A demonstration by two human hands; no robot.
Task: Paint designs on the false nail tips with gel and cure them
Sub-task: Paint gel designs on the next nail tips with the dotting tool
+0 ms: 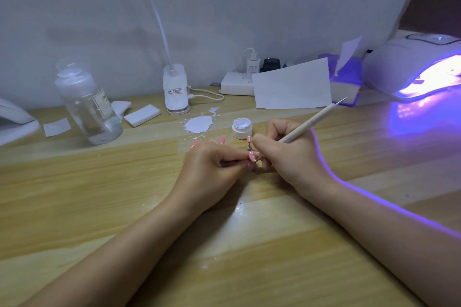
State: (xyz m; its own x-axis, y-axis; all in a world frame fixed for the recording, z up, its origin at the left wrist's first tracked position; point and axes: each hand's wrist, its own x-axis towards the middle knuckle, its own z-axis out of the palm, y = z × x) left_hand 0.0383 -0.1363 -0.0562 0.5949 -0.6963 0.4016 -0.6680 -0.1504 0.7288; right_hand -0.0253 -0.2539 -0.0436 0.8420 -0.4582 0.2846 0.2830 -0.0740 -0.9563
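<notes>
Here, near the middle of the frame, both forearms reach in from the lower edge across the wooden table. The left hand pinches a pink nail tip between thumb and fingers; white dots show on the tip, and its long axis runs roughly toward the upper left. What carries the tip is hidden inside the fingers. The right hand grips a dotting pen like a pencil, its long axis slanting from the nail tip up to the right, with a thin metal point at the far end. The working end is hidden behind the fingers. Just beyond the hands lie more pink tips, partly covered by the left knuckles, and an open white gel jar. Left of the jar is a white smear on the wood. Farther left stands a tilted clear bottle; its label is too blurred to read. Behind, a white lamp base bears unreadable print. At the right edge the curing lamp glows violet, cut off by the frame. White paper leans in front of a power strip.
</notes>
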